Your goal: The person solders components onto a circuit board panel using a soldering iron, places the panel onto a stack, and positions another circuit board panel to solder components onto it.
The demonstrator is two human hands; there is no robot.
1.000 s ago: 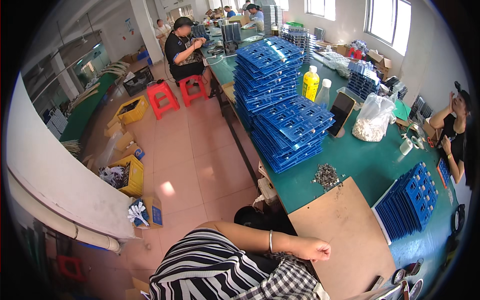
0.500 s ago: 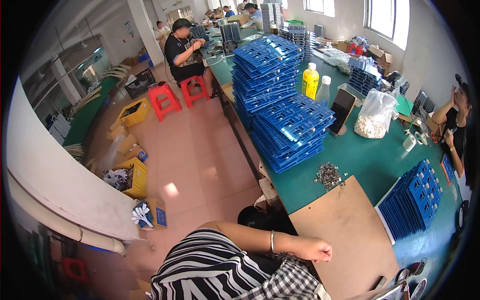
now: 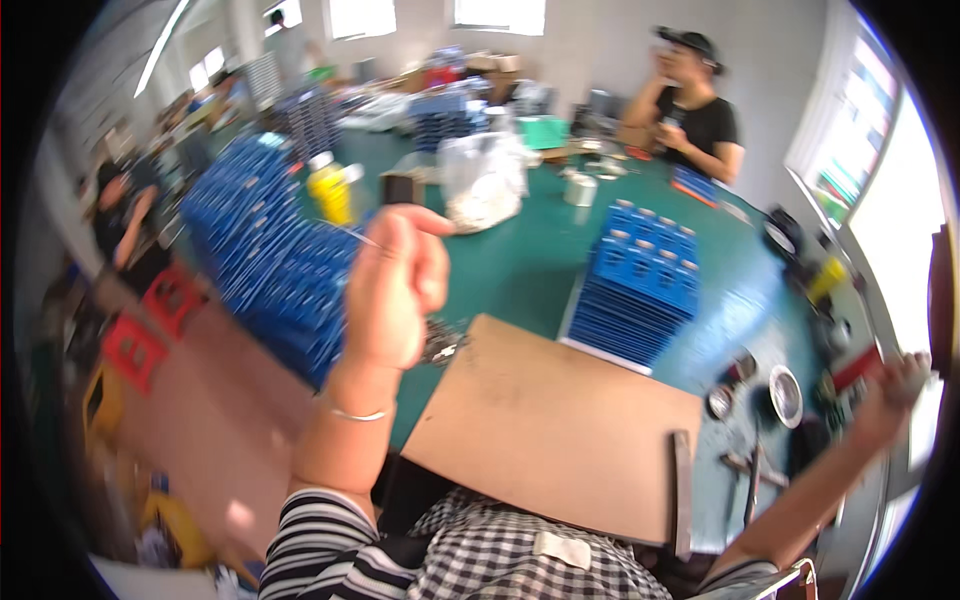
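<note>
I saw the left hand [image 3: 395, 290] raised in front of the camera above the near edge of the green table [image 3: 520, 265], its back toward me and its fingers curled loosely inward. A thin wire-like sliver [image 3: 350, 233] stuck out from near the fingertips toward the left; the blur kept me from telling whether the fingers actually pinched it. A thin bracelet [image 3: 352, 412] circled that wrist, and a striped sleeve [image 3: 320, 540] covered the upper arm below it.

The right hand [image 3: 895, 385] was stretched far out to the right edge of the view, closed around something pale and flat [image 3: 928, 415]; I could not make out what it was. Just left of that hand stood a round metal tin [image 3: 786, 395] and a smaller one [image 3: 720, 402], with a red object [image 3: 855, 368] close by.

Between the two arms lay a brown cardboard sheet [image 3: 560, 430] on the table, bare on top. A small heap of dark metal parts [image 3: 437, 340] sat at its far left corner, just beside the raised left hand. Behind the sheet stood a stack of blue trays [image 3: 640, 290], and taller stacks of blue trays [image 3: 265, 260] rose behind the left hand. Farther back I saw a yellow bottle [image 3: 332, 192] and a clear plastic bag [image 3: 483, 185]. A person in a black shirt [image 3: 705, 120] sat at the far side of the table.
</note>
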